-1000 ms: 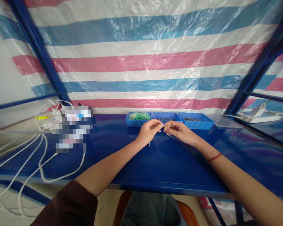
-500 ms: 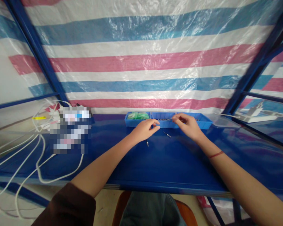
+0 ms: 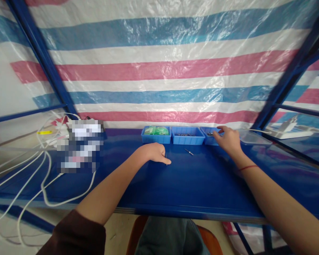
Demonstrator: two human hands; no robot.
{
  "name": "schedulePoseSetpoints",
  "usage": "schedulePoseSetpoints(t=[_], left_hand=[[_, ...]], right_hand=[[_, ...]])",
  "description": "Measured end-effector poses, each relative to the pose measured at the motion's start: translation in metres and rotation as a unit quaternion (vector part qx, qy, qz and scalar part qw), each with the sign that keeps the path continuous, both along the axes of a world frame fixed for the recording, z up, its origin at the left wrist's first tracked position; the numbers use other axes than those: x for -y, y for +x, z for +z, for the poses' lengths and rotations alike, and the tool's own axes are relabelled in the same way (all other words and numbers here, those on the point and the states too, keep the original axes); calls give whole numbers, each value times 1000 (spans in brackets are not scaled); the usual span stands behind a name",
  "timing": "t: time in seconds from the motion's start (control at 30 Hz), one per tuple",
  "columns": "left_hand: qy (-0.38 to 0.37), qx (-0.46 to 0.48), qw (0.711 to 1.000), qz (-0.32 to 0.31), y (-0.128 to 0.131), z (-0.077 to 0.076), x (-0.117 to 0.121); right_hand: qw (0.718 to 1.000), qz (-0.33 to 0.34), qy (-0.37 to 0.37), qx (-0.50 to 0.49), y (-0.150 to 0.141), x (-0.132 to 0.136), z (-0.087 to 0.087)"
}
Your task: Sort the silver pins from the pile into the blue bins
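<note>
My left hand (image 3: 156, 153) is low over the blue tabletop, thumb stretched out and apart from its curled fingers. Beside the thumb is a thin metal pin, partly hidden, that looks like a blind rivet (image 3: 166, 163). Another blind rivet (image 3: 189, 152) lies on the table between my hands. My right hand (image 3: 227, 139) is over the right blue bin (image 3: 210, 141), fingers apart, with nothing visible in them. Small metal parts (image 3: 210, 134) show in that bin. In the middle blue bin (image 3: 188, 140) lie several thin metal pieces (image 3: 184, 134).
The left blue bin (image 3: 156, 139) holds green plastic packaging (image 3: 156, 131). White cables (image 3: 46, 191) loop across the table's left side, near blurred items (image 3: 79, 145). A clear plastic lid (image 3: 255, 137) and a white power strip (image 3: 292, 131) are at the right. A striped sheet (image 3: 159, 71) hangs behind.
My left hand has moved down from near the bins to the left rivet. My right hand has shifted right, from the middle bin to the right bin.
</note>
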State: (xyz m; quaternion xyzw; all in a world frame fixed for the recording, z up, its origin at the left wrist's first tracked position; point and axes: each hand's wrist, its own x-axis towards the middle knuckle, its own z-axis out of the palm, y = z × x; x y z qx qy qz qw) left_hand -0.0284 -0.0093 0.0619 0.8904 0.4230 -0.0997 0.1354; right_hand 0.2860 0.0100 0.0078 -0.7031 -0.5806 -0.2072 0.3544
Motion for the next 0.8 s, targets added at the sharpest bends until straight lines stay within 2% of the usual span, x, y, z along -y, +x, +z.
schedulePoseSetpoints(t=[0.17, 0.27, 0.33, 0.4, 0.47, 0.57, 0.67, 0.8], left_hand=[[-4, 9, 1000, -20, 3, -2, 0], [19, 43, 998, -34, 5, -10, -5], [37, 98, 993, -50, 8, -19, -9], [49, 178, 981, -63, 13, -29, -13], [60, 250, 964, -66, 18, -39, -15], [54, 323, 944, -51, 27, -49, -15], [36, 367, 928, -41, 32, -54, -14], [16, 388, 921, -37, 34, -56, -14]], right_hand=[[998, 56, 3, 16, -14, 7, 7], [994, 106, -11, 2, -29, 14, 12], [986, 159, -40, -24, -43, 19, 14], [965, 238, -92, -57, -58, 25, 15], [931, 319, -148, -95, -73, 30, 14], [882, 403, -187, -155, -90, 35, 12], [851, 449, -180, -205, -97, 37, 10], [828, 473, -177, -245, -97, 39, 13]])
